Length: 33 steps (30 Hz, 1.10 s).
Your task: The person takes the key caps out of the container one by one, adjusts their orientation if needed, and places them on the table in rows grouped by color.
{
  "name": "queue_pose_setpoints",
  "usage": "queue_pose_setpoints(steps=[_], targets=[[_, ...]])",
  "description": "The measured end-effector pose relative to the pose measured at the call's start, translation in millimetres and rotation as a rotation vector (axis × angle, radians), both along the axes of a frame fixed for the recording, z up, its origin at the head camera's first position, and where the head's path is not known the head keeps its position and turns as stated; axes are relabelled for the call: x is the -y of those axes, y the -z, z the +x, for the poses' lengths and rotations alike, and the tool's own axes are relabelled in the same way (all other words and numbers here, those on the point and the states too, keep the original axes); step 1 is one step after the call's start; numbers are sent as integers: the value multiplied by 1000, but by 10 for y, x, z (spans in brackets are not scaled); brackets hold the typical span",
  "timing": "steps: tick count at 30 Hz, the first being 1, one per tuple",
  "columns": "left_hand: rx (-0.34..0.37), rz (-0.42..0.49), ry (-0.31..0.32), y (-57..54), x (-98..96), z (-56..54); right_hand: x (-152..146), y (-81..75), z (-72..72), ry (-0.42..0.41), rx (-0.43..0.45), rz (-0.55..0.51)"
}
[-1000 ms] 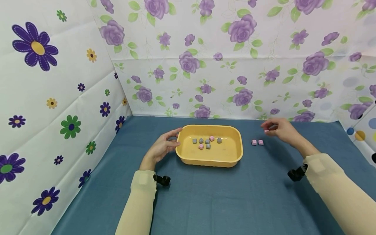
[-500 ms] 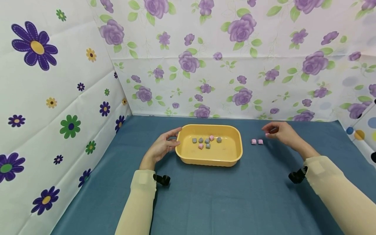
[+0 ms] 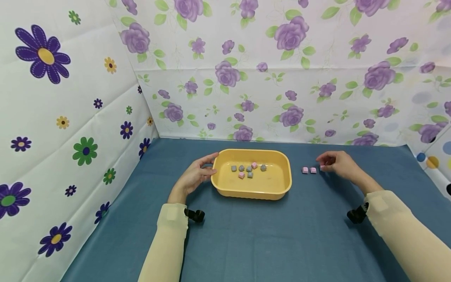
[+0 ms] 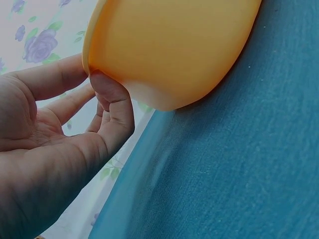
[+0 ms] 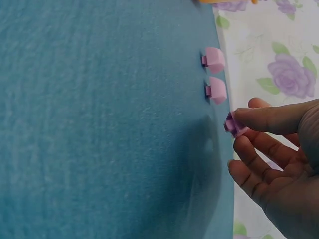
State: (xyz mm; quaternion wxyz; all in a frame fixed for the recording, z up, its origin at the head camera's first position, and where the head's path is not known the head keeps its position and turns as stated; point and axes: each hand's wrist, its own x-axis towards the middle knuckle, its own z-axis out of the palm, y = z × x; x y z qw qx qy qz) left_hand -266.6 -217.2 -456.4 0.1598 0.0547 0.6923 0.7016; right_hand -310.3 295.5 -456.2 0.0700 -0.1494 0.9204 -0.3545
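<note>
My left hand (image 3: 192, 177) pinches the left rim of a shallow yellow plastic tray (image 3: 253, 194) between thumb and fingers; the left wrist view shows the tray's wall (image 4: 169, 45) close up. Between the thumb and fingertips of my right hand (image 3: 340, 164) is a small pink keycap (image 5: 233, 125), its stem showing, held just above the cloth. Left of that hand, two more pink keycaps (image 3: 305, 170) stand side by side on the blue cloth. Inside the tray lie several grey keycaps (image 3: 249, 175) and two pink ones (image 3: 241, 176).
A blue cloth (image 3: 246, 239) covers the table. Flowered white sheets (image 3: 267, 94) hang behind it and along the left side. Black wrist cameras (image 3: 195, 216) sit on both cuffs.
My right hand has come lower and nearer with the pink keycap, down beside the two in the row. The left hand and tray have stayed in place.
</note>
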Motion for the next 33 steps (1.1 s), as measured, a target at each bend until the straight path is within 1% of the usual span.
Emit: queue_pose_setpoints(steps=[9,25,33], targets=[[0,-10,2,-5,-1,1,8,72,-3,-26,-4,1],[-4,-7,0,-14,4,1,38,59,39,-19,-7,4],[-2,-2,3,-7,2,-1,18,55,41,-22,9,-4]])
